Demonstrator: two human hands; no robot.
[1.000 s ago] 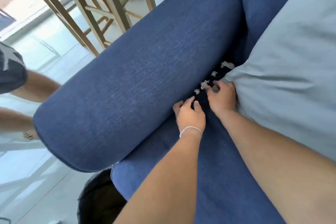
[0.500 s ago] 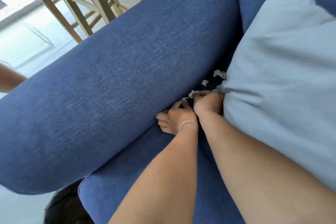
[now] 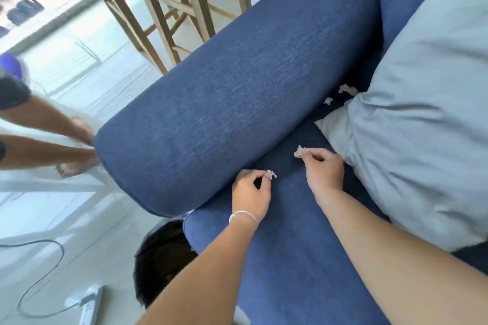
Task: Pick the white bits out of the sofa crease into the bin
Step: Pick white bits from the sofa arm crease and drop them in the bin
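My left hand [image 3: 250, 192] is over the blue sofa seat [image 3: 290, 258], pinching a small white bit [image 3: 271, 174] between thumb and fingers. My right hand [image 3: 324, 169] pinches another white bit [image 3: 299, 152] just off the corner of the grey cushion [image 3: 422, 126]. Two more white bits [image 3: 347, 89] [image 3: 328, 100] lie in the crease between the blue armrest [image 3: 237, 87] and the cushion. The black bin [image 3: 161, 258] stands on the floor below the armrest's front end, partly hidden by my left forearm.
Wooden stool legs [image 3: 169, 8] stand beyond the armrest. Another person's bare legs [image 3: 52, 140] are on the floor at the left. A white power strip [image 3: 89, 301] with a dark cable [image 3: 39, 272] lies on the pale floor near the bin.
Both hands have pulled back out of the crease toward me, each now holding a white bit. The view has swung so the bin and floor show again.
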